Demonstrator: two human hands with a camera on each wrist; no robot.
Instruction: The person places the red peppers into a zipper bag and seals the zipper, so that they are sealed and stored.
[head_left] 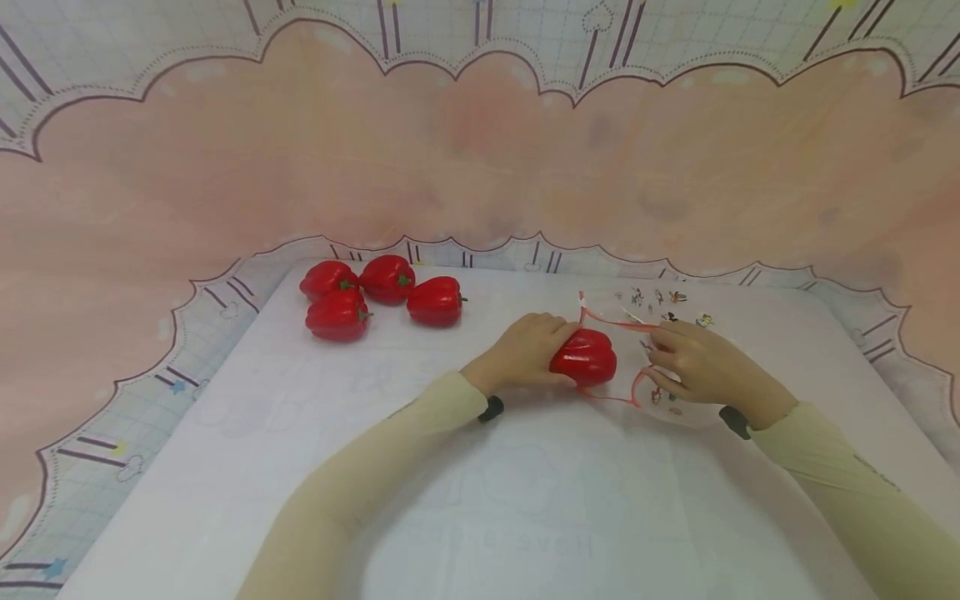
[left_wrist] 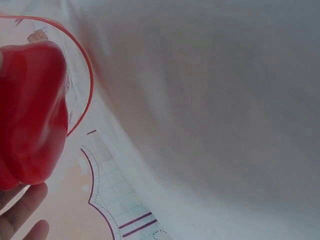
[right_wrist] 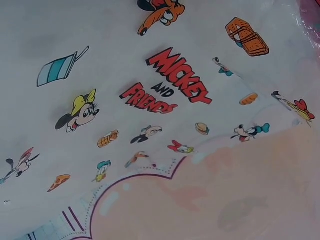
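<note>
My left hand (head_left: 527,352) grips a red bell pepper (head_left: 588,358) from its left side, fingers and thumb around it. The pepper lies at the mouth of a clear plastic bag (head_left: 678,297) that has red trim and small cartoon prints. In the left wrist view, fingertips (left_wrist: 27,200) touch one end of the pepper, and the red rim curves close beside it. With curled fingers my right hand (head_left: 701,362) holds the bag's edge near the red trim. The right wrist view is filled by the bag's printed side, with no hand showing there.
Several more red peppers (head_left: 435,302) lie grouped at the back left of the white table cover (head_left: 465,517). A patterned peach curtain (head_left: 480,158) closes off the back and continues down both sides of the table.
</note>
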